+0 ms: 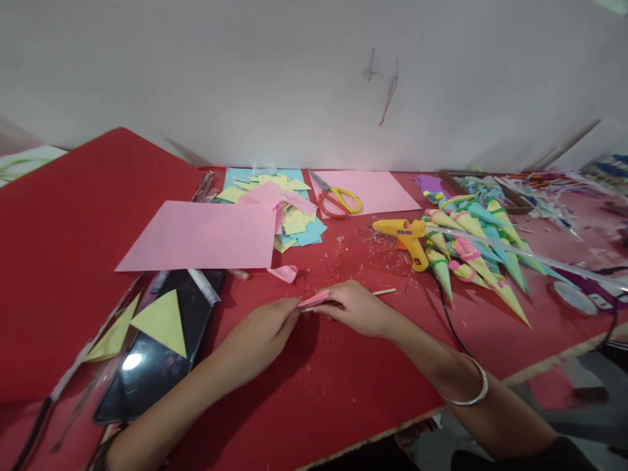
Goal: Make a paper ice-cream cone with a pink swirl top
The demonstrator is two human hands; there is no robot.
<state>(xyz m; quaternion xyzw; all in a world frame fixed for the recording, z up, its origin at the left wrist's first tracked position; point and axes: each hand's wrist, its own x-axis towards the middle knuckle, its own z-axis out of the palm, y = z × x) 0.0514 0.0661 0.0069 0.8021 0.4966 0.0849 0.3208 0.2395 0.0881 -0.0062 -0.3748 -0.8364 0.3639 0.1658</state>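
Note:
Between my two hands, low in the middle of the view, is a narrow folded piece of pink paper (314,299). My left hand (267,332) pinches its left end. The fingers of my right hand (357,307) close on its right end. A thin pale stick (385,292) passes under my right hand, and its far end shows to the right of it. Just above my left hand lies a small rolled pink paper piece (284,273). How the stick and the paper meet is hidden by my fingers.
Pink sheet (201,235), yellow and blue scraps (294,219) and scissors (338,199) lie behind. At right are a yellow glue gun (405,239) with cord and a pile of paper cones (481,242). A black phone (157,353) with yellow triangles (164,320) lies left.

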